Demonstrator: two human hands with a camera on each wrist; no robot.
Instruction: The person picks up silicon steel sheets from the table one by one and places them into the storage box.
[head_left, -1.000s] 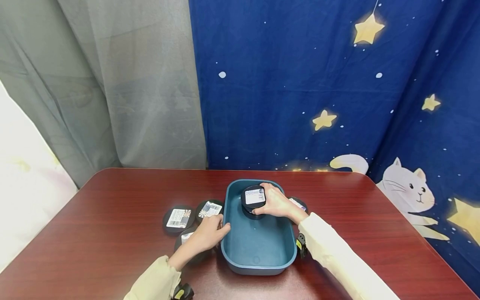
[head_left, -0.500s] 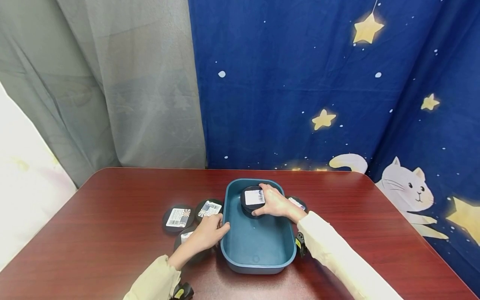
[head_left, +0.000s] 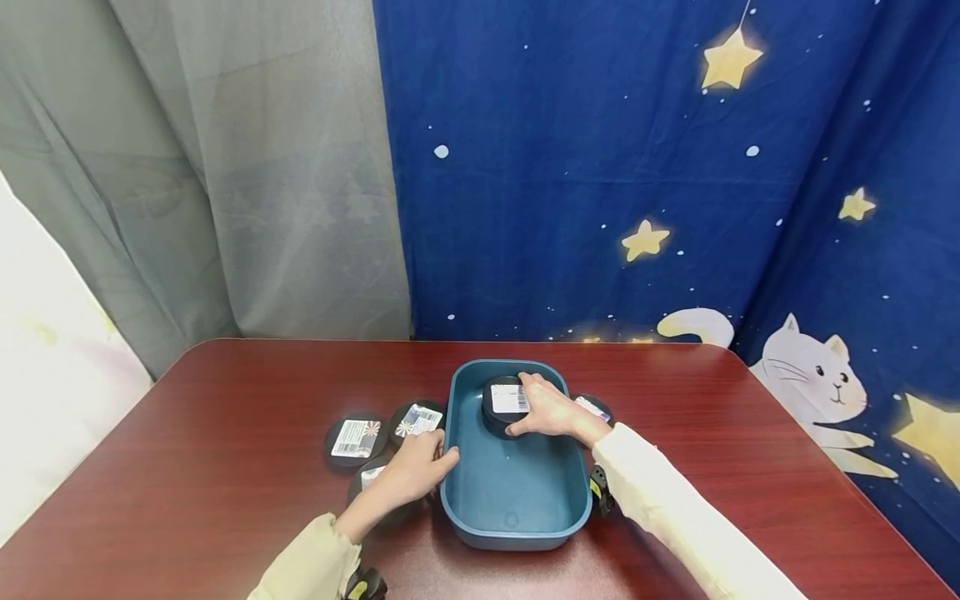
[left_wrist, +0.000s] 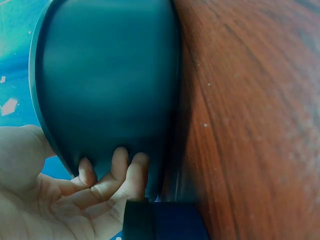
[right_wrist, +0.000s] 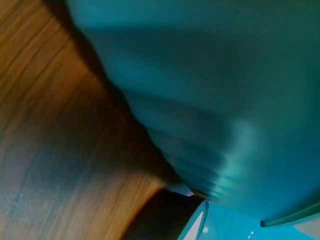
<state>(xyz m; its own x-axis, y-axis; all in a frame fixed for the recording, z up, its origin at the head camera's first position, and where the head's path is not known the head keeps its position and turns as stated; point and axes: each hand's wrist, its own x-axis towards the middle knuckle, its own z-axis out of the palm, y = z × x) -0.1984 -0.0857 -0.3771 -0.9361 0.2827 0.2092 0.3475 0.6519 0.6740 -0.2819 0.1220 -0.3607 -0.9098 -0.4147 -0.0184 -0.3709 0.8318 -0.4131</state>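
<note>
My right hand (head_left: 551,408) reaches over the right rim of a blue plastic bin (head_left: 513,492) and holds a round black tub (head_left: 501,400) with a white barcode label. That tub sits low toward the bin's far end, stacked over another dark round one mostly hidden beneath it. My left hand (head_left: 414,467) grips the bin's left side, thumb at the rim. In the left wrist view, the fingers (left_wrist: 120,167) press against the outer wall of the bin (left_wrist: 105,85). The right wrist view shows only the outer bin wall (right_wrist: 200,100); the hand's fingers are out of sight there.
Left of the bin lie more labelled black tubs, one at the far left (head_left: 357,439), one beside the bin (head_left: 417,419), one partly under my left forearm (head_left: 367,477). Another tub (head_left: 594,407) stands right of the bin. Curtains hang behind the red-brown table (head_left: 225,483).
My right hand has lowered the black tub slightly, and the gap to the one beneath has narrowed. My left hand stays at the bin's side.
</note>
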